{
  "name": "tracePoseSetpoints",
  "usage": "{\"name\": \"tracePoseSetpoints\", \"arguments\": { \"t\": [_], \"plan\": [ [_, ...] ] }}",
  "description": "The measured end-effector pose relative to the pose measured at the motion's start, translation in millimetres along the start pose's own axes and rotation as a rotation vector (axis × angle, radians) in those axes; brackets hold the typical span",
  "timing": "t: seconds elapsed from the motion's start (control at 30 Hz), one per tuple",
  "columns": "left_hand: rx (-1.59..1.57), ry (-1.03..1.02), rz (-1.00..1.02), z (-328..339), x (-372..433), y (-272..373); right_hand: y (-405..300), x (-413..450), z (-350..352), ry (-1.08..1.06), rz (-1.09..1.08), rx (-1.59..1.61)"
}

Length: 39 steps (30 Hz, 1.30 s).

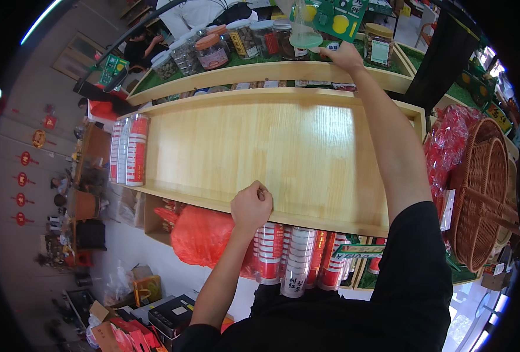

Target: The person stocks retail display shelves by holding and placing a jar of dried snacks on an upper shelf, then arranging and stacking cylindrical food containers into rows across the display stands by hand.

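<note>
My right hand (pixel 343 56) reaches to the back shelf, its fingers on the edge of a pale green disc base (pixel 307 41) with a clear stem. A green price sign (pixel 340 20) with a yellow fruit picture is just above this hand. My left hand (pixel 252 204) rests, fingers curled, at the front rim of a pale wooden display tray (pixel 260 141); nothing shows in its grasp. Clear plastic jars (pixel 242 39) of dried goods stand on green artificial turf left of my right hand. Another jar (pixel 378 46) with a gold lid is to its right.
Red-and-white clear tubes (pixel 136 149) stand at the tray's left end. More tubes (pixel 269 255) and a red plastic bag (pixel 202 235) sit below its front edge. Wicker baskets (pixel 482 193) and red wrapping (pixel 451 141) lie at right. A person (pixel 143 48) sits beyond the jars.
</note>
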<state>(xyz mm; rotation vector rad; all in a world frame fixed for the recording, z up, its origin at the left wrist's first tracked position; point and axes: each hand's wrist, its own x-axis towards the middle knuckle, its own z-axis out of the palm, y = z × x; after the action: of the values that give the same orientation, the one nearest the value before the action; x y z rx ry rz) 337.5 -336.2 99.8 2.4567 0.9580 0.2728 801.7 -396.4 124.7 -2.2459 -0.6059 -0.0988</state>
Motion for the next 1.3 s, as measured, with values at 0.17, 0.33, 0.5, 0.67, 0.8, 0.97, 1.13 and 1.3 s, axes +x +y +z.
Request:
{"name": "tracePoseSetpoints", "arguments": {
  "t": [0.17,0.33,0.5,0.67,0.8,0.97,1.13,1.3],
  "plan": [
    [0.014,-0.003,0.026,2.6,-2.0,1.0,10.3,-4.2,-16.5,-0.024,0.05,0.019],
    [0.011,0.06,0.023,5.6,-6.1,-3.4,12.6,-29.7,-44.4,0.042,0.134,0.119],
    [-0.086,0.136,0.105,15.8,-7.0,3.2,-6.9,-60.5,-116.4,-0.079,0.004,0.113],
    [-0.076,0.062,0.25,12.9,-17.8,-8.7,-101.9,-136.2,-150.6,-0.353,-0.086,0.454],
    [-0.312,0.273,0.478,25.0,-64.7,-28.2,-191.9,-251.8,-165.7,-0.292,-0.146,0.214],
    [-0.807,0.195,0.383,51.5,-147.3,-33.6,-174.6,-273.7,-168.1,-0.373,0.116,0.171],
    [-0.851,-0.143,0.252,78.2,-216.4,-80.8,-173.3,-312.1,-148.3,-0.489,0.155,0.226],
    [-0.88,-0.234,0.149,95.9,-243.7,-120.0,-157.0,-343.2,-126.4,-0.555,0.157,0.308]
  ]
}}
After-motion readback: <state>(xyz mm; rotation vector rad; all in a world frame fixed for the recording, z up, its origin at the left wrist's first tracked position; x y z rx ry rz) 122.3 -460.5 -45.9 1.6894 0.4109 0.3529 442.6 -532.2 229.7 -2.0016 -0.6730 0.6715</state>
